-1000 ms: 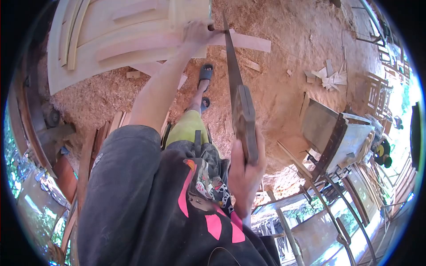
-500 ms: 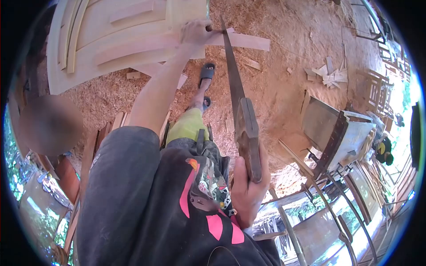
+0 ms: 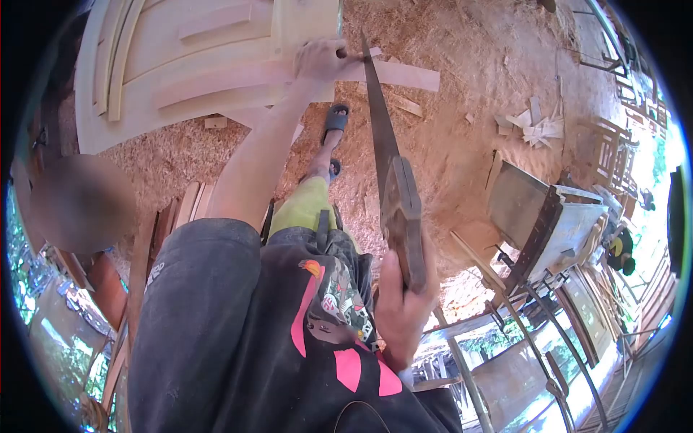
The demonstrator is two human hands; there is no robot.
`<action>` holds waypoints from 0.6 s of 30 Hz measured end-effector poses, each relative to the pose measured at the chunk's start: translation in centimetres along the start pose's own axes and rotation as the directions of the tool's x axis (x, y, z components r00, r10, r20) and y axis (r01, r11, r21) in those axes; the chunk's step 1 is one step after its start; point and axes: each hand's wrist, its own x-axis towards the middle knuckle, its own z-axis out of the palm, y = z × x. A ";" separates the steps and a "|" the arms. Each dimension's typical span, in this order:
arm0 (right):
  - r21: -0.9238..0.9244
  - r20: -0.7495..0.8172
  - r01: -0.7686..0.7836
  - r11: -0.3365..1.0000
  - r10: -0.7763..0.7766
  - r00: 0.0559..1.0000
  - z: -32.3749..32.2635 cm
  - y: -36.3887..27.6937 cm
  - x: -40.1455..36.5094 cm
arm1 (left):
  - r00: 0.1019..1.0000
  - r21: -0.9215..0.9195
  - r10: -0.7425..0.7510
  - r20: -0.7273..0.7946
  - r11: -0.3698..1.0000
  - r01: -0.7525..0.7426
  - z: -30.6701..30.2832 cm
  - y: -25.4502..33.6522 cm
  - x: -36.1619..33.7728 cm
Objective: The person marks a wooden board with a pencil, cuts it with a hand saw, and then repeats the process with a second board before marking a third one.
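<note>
My right hand point(image 3: 406, 310) is wrapped round the wooden handle of a hand saw point(image 3: 380, 119). The saw's long, tapering blade points away from me and crosses a narrow wooden board point(image 3: 408, 75) near its right part. My left hand point(image 3: 319, 59) grips that board just left of the blade, fingers curled over it. The board lies across a pale wooden panel point(image 3: 296, 25), and its right end juts out past the panel's edge. Whether the teeth have cut into the wood is too small to tell.
A flat wooden piece point(image 3: 216, 20) and long strips point(image 3: 119, 65) lie on the panel. Offcuts point(image 3: 538, 126) are heaped on the sawdust-covered floor point(image 3: 462, 43). At right stands a box-like wooden piece point(image 3: 530, 206) among timber. My sandalled foot point(image 3: 336, 119) is below the board.
The saw and my right hand have shifted very slightly. My left hand stays on the board in the same place.
</note>
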 end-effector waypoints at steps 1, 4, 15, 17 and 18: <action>-0.039 -0.006 0.022 0.999 -0.022 1.000 1.0 0.8 1.3 | 1.000 0.001 -0.001 0.004 1.000 0.001 0.0 0.0 -0.1; -0.034 0.062 -0.139 0.990 0.141 0.988 6.6 3.1 11.3 | 0.999 0.029 -0.028 0.022 0.999 0.028 -0.5 0.5 0.2; -0.033 0.006 0.044 0.998 -0.044 0.999 0.5 0.2 0.8 | 1.000 0.032 0.015 0.016 0.999 -0.016 -0.2 -0.1 0.0; -0.064 0.012 0.013 0.998 -0.012 1.000 3.5 2.6 5.5 | 1.000 0.027 0.028 0.008 0.999 -0.028 0.0 -0.3 -0.2; -0.058 0.025 -0.069 0.996 0.071 0.997 5.7 3.8 9.7 | 0.999 0.023 0.044 -0.010 0.999 -0.044 0.0 -0.3 0.1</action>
